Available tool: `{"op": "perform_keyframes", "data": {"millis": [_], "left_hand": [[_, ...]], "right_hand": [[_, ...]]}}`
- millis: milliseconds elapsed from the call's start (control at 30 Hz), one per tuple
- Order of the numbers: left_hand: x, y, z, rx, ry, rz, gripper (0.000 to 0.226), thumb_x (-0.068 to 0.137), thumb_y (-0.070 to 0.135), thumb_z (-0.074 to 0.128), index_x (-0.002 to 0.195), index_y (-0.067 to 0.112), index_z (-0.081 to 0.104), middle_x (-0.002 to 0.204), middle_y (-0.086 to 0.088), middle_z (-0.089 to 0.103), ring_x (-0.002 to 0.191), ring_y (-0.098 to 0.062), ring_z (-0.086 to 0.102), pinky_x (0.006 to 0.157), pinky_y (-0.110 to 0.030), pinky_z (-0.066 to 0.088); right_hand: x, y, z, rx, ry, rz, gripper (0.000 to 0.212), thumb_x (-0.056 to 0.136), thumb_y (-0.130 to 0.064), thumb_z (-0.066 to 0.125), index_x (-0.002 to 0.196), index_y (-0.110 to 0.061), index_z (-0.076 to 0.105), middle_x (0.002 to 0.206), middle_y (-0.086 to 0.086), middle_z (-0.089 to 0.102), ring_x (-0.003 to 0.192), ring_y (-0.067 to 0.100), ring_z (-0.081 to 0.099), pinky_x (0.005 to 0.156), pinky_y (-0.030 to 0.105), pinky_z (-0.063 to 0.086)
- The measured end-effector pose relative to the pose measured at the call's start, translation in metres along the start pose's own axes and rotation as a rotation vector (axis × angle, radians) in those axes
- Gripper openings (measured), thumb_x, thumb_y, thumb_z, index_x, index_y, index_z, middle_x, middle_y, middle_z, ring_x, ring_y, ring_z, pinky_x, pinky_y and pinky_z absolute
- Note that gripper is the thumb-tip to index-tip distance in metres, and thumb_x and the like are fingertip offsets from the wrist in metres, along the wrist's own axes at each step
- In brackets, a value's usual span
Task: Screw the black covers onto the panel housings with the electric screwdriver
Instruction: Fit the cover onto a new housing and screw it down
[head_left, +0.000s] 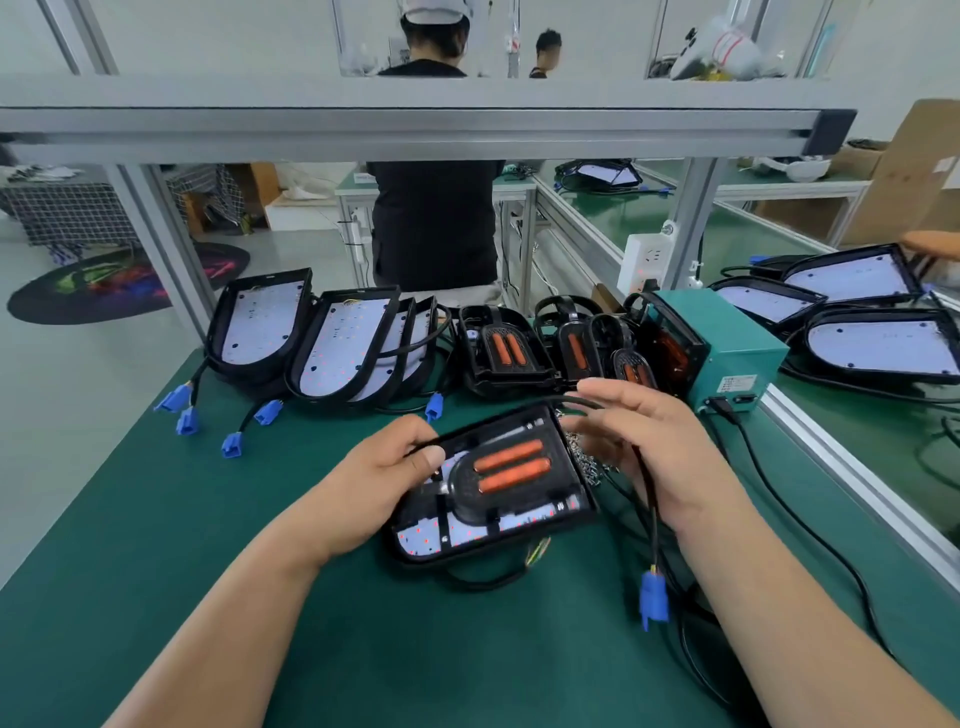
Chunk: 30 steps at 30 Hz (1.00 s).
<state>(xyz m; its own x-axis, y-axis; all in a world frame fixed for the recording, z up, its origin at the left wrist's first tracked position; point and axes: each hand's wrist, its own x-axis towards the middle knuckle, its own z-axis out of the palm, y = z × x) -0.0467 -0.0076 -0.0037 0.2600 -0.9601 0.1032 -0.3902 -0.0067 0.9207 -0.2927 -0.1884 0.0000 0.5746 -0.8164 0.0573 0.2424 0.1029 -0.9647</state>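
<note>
L hand (387, 470) grips panel housing (467, 545), thumb on rim. R hand (654, 447) half-open, loosely holds cable (649, 493). Route cable clear, seat black cover (498, 480) flush before screwing.

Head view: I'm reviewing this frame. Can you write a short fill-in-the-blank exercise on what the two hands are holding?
1. The left hand grips the panel housing, which carries ____ orange cylinders side by side.
2. The black cable is held in the ____ hand.
3. That cable ends in a connector coloured ____.

Missing words: two; right; blue.
</note>
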Motion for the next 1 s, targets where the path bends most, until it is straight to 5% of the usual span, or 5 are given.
{"op": "perform_keyframes", "data": {"millis": [167,333,467,567,1000], "left_hand": [[0.005,0.004,0.020,-0.231,0.224,-0.095,0.023,0.094,0.044,0.060,0.090,0.021,0.061,0.083,-0.008,0.058,0.075,-0.021,0.048,0.072,-0.042,0.040],[0.010,0.000,0.055,-0.214,0.488,-0.128,0.013,0.109,0.028,0.052,0.101,0.027,0.063,0.089,0.006,0.068,0.079,-0.013,0.058,0.073,-0.024,0.049],[0.007,0.003,0.072,-0.125,0.529,-0.125,0.023,0.112,0.024,0.045,0.132,0.026,0.056,0.122,0.021,0.065,0.104,0.012,0.061,0.088,-0.002,0.042],[0.005,0.011,0.065,-0.175,0.450,-0.099,0.036,0.112,0.022,0.041,0.141,0.024,0.063,0.137,0.007,0.069,0.128,-0.012,0.062,0.114,-0.038,0.046],[-0.004,0.002,0.062,-0.275,0.049,-0.030,0.062,0.088,0.088,0.042,0.126,0.046,0.068,0.096,-0.012,0.074,0.071,-0.030,0.057,0.059,-0.037,0.048]], "right_hand": [[-0.017,0.009,0.025,0.026,0.068,0.130,0.026,0.108,-0.016,0.057,0.123,-0.009,0.076,0.113,0.011,0.078,0.100,0.026,0.065,0.091,0.044,0.053],[-0.038,0.013,0.063,0.243,0.000,0.160,0.064,0.105,-0.066,0.047,0.134,-0.015,0.072,0.128,0.011,0.075,0.109,0.032,0.074,0.097,0.052,0.058],[-0.050,0.027,0.089,0.067,0.083,-0.063,0.047,0.092,-0.029,0.076,0.136,-0.019,0.062,0.127,0.005,0.076,0.120,0.026,0.072,0.110,0.054,0.052],[-0.050,0.022,0.085,-0.069,-0.009,-0.097,0.053,0.091,-0.014,0.071,0.137,-0.036,0.058,0.128,-0.004,0.075,0.120,0.018,0.071,0.107,0.042,0.055],[-0.063,-0.034,-0.009,-0.146,0.149,-0.208,0.039,0.090,-0.020,0.069,0.129,-0.025,0.074,0.121,0.006,0.078,0.106,0.029,0.077,0.082,0.038,0.063]]}}
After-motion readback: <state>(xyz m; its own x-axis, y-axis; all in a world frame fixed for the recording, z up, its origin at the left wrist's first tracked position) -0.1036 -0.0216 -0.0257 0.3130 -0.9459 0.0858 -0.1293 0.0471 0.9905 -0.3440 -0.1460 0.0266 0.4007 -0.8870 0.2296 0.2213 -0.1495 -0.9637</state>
